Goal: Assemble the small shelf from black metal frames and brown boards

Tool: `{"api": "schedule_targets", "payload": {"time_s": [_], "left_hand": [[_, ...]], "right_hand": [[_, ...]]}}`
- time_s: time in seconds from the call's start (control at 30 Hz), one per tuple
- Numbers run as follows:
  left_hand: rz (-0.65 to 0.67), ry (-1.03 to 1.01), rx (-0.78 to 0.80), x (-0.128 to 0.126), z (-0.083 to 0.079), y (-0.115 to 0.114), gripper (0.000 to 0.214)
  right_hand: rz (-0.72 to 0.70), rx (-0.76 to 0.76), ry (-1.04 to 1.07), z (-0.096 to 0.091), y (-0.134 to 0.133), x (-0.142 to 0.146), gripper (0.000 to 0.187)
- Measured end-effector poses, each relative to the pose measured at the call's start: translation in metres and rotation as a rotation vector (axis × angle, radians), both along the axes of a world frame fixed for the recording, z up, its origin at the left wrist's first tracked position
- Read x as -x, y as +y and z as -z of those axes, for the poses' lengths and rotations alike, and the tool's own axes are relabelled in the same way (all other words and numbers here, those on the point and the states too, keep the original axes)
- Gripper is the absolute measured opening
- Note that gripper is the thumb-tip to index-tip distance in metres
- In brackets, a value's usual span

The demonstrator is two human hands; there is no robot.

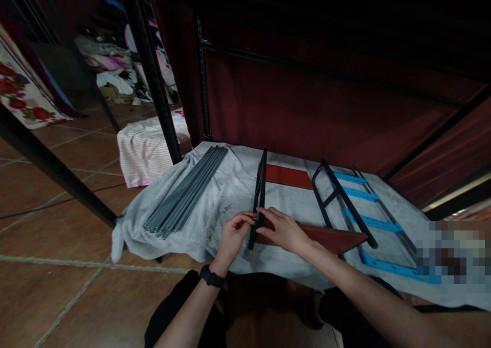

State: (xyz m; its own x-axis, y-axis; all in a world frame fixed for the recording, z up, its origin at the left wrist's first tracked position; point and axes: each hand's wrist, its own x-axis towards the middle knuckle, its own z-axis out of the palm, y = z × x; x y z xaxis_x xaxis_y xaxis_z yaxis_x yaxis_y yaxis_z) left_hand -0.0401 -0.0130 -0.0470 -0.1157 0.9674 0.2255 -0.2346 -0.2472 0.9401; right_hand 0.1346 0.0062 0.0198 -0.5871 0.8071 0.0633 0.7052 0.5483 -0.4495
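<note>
My left hand (235, 233) and my right hand (283, 229) meet at the near end of a black metal frame bar (260, 194) that stands on edge on a grey cloth (226, 194). The fingers of both hands are closed in a pinch around the bar's lower end, where a small part shows between them that I cannot make out. A reddish-brown board (287, 176) is attached to the bar and runs under my right hand towards the right. My left wrist wears a black watch.
A bundle of grey rods (184, 192) lies on the cloth to the left. A black ladder-like frame with blue rungs (360, 210) lies to the right. Black bed-frame posts (149, 67) and dark red curtains stand behind. Striped fabric lies on the tiled floor.
</note>
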Motion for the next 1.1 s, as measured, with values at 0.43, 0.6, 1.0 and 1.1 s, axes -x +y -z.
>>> {"api": "schedule_targets", "payload": {"time_s": [0.43,0.6,1.0,1.1], "left_hand": [[-0.075,-0.011,0.086,-0.007,0.004,0.004,0.017],[0.069,-0.067,0.101,0.003,-0.003,0.002,0.019],[0.101,-0.160,0.171,0.002,0.004,0.005,0.020],[0.154,-0.172,0.173,0.008,0.001,0.004,0.019]], "right_hand": [[-0.017,-0.004,-0.022,-0.004,0.000,-0.001,0.056],[-0.025,-0.003,-0.017,-0.003,0.001,-0.002,0.057],[-0.030,-0.001,-0.006,-0.002,0.003,-0.002,0.056],[-0.030,-0.003,-0.006,-0.001,0.003,-0.003,0.057]]}}
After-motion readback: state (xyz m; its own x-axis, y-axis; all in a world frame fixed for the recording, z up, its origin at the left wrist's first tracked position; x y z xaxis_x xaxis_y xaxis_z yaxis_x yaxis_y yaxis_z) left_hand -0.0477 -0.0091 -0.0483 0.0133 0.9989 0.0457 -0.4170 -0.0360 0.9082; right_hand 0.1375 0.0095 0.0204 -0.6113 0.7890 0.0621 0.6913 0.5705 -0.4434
